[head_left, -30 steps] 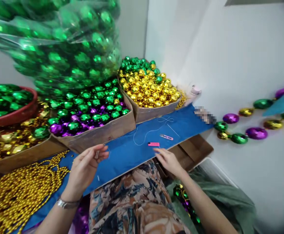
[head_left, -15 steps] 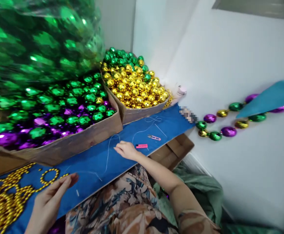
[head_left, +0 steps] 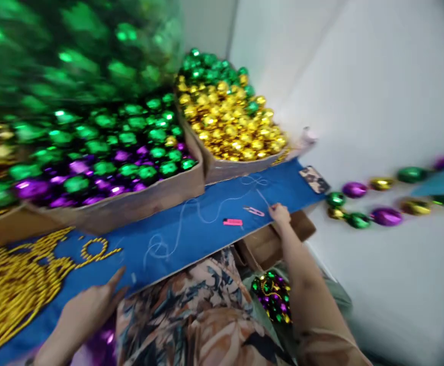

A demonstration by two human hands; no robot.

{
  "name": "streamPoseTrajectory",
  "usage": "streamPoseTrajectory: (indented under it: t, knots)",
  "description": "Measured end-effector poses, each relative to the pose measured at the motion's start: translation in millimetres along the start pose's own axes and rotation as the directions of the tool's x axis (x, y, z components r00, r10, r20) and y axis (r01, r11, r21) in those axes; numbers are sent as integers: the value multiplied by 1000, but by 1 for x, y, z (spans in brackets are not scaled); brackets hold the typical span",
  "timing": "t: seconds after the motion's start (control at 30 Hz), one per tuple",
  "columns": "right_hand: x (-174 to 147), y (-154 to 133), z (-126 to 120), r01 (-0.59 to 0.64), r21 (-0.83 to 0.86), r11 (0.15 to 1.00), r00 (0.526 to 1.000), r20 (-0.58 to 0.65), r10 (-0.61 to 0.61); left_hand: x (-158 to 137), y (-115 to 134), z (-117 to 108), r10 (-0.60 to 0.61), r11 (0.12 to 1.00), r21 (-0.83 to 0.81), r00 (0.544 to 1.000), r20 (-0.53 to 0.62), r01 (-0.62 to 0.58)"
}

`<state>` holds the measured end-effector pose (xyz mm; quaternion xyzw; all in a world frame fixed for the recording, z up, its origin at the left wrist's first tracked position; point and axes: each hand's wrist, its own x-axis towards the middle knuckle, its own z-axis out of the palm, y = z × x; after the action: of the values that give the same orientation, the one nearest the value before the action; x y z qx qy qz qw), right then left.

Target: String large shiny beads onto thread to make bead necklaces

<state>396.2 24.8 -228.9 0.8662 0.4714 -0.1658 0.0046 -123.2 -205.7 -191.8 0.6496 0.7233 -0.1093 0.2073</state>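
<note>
My right hand [head_left: 280, 214] is at the table's right side, fingertips pinched at the near end of a thin, pale, needle-like rod [head_left: 263, 197]. A clear thread [head_left: 212, 221] winds in loops across the blue tabletop [head_left: 202, 239]. Close to my right hand lie pink thread snips [head_left: 255, 211] and a pink lighter-like piece [head_left: 232, 222]. Over the front edge at left, my left hand [head_left: 92, 307] has its index finger stretched out and holds nothing. Just beyond its fingertip are a small white piece [head_left: 133, 277] and gold bead strands [head_left: 27, 290].
Cardboard boxes hold green and purple beads [head_left: 103, 168] and gold beads [head_left: 229, 122] along the back. A large bag of green beads [head_left: 73, 56] rises behind. A patterned phone [head_left: 314, 179] sits at the right end. A large-bead strand [head_left: 386, 216] hangs at right.
My right hand has moved right along the table to the thin rod. My left hand has lowered and extended its index finger. The thread now lies in loops on the table.
</note>
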Motion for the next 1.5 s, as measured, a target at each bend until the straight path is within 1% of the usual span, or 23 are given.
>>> streamPoseTrajectory:
  t: [0.1,0.2,0.3,0.33,0.37,0.43,0.47,0.5,0.53,0.57,0.6,0.73,0.8,0.83,0.87,0.9,1.0,1.03,1.1,1.13,1.23,1.33,1.5]
  knots:
    - [7,3,8,33,-11,999,999,39,-33,-8,6,-17,-45,972,234,997,69,28]
    - [2,1,6,102,21,995,995,-9,-101,-12,10,-21,-64,971,235,997,45,52]
    - [-29,-11,2,256,97,962,964,-94,-247,-14,25,-14,85,994,85,984,-154,-73]
    - [-47,-18,3,338,129,932,940,-98,-327,-14,35,-11,168,986,26,953,-251,-167]
    - [-68,-28,6,430,165,888,903,-82,-422,-12,47,-9,252,961,-19,901,-354,-276]
    - [-117,-52,17,621,251,743,766,10,-643,-7,73,-6,389,883,-27,765,-514,-468]
    - [-142,-66,23,711,306,633,647,69,-760,-4,85,-4,441,852,9,710,-549,-523]
    - [-166,-80,30,809,397,434,411,146,-900,-2,95,-3,484,832,52,676,-555,-552]
    - [-188,-93,37,841,456,292,235,178,-956,-1,102,0,517,822,92,668,-535,-563]
    - [-205,-105,43,851,481,213,135,191,-972,-1,105,2,534,823,117,685,-497,-556]
    - [-219,-116,48,857,491,156,59,206,-977,-2,105,5,531,834,125,721,-446,-537]
    - [-241,-148,67,892,444,78,-62,293,-954,-12,81,20,366,931,110,889,-275,-349]
    - [-242,-163,76,874,484,47,-159,376,-913,-18,64,27,291,956,92,934,-208,-277]
    - [-241,-172,81,863,502,56,-185,417,-890,-20,56,29,261,965,75,946,-192,-251]
    - [-241,-181,87,860,505,80,-182,449,-875,-21,49,32,234,972,50,952,-197,-229]
    - [-240,-190,92,867,485,116,-146,469,-871,-22,42,34,208,978,18,952,-226,-210]
    - [-234,-215,111,912,323,253,89,447,-890,-26,25,44,105,976,-133,913,-395,-170]
    - [-233,-221,118,918,274,286,147,434,-889,-27,21,47,71,965,-196,895,-440,-172]
    - [-230,-230,130,923,193,334,227,429,-875,-29,14,53,11,933,-308,873,-488,-184]
    - [-229,-232,134,924,166,346,247,433,-867,-29,13,56,-14,915,-355,867,-497,-189]
    - [-232,-235,135,931,137,339,250,439,-863,-30,12,58,-74,862,-467,861,-504,-199]
    - [-238,-233,111,942,176,286,200,388,-899,-27,14,56,-138,805,-561,858,-494,-194]
    - [-231,-207,43,904,414,109,117,6,-993,-16,15,51,-199,660,-729,892,-405,-184]
